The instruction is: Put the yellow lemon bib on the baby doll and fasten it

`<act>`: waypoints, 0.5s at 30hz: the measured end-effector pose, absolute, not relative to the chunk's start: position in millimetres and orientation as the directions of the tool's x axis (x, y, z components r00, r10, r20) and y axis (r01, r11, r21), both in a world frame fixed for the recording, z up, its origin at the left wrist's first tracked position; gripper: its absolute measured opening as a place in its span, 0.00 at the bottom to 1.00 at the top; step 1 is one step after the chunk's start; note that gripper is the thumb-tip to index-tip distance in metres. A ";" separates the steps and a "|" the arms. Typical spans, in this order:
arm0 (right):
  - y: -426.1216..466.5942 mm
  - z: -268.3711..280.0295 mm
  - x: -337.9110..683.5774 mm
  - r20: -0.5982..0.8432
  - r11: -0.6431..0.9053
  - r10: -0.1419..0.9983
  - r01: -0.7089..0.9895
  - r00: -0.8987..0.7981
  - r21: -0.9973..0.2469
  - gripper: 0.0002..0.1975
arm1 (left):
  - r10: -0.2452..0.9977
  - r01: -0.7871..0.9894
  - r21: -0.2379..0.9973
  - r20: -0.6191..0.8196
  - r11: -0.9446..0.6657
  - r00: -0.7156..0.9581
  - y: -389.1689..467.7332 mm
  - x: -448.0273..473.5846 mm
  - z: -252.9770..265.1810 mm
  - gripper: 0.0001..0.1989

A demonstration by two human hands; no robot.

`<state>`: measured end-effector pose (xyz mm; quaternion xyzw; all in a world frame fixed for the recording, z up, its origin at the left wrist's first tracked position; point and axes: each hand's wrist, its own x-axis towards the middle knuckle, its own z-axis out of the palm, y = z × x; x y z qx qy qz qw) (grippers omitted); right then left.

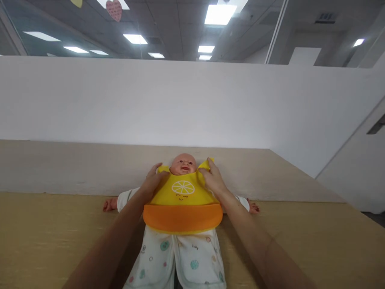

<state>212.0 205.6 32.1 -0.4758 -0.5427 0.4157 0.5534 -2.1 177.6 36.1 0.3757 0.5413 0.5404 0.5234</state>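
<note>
A baby doll (183, 163) lies on its back with its arms stretched out to the sides, dressed in white printed clothes (195, 261). Over its chest spreads a yellow bib (183, 196) with a lemon slice and a smiling face drawn on it. An orange pocket (183, 218) runs along the bib's lower edge. My left hand (152, 180) grips the bib's strap beside the doll's neck on the left. On the other side, my right hand (213, 176) pinches the right strap, its end sticking up above the fingers. The strap ends are apart.
The doll lies on a wooden tabletop (60, 237), with a paler board (75, 168) behind it. A white wall (135, 100) rises at the back, with glass panes above. At the right is a door with a dark handle (376, 125).
</note>
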 end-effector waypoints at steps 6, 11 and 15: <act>212.2 34.0 217.9 0.158 0.137 0.965 0.111 0.210 -0.984 0.27 | 0.974 -0.281 0.936 -0.228 0.214 -0.018 184.9 -5.1 29.6 0.09; 222.0 17.3 216.8 0.090 0.071 0.977 0.102 0.195 -0.992 0.27 | 0.944 -0.361 0.872 -0.309 0.331 0.120 183.9 -7.5 30.1 0.08; 226.1 10.9 215.2 0.075 0.069 0.985 0.044 0.152 -0.997 0.24 | 0.904 -0.406 0.808 -0.367 0.427 0.222 186.4 -9.6 30.5 0.09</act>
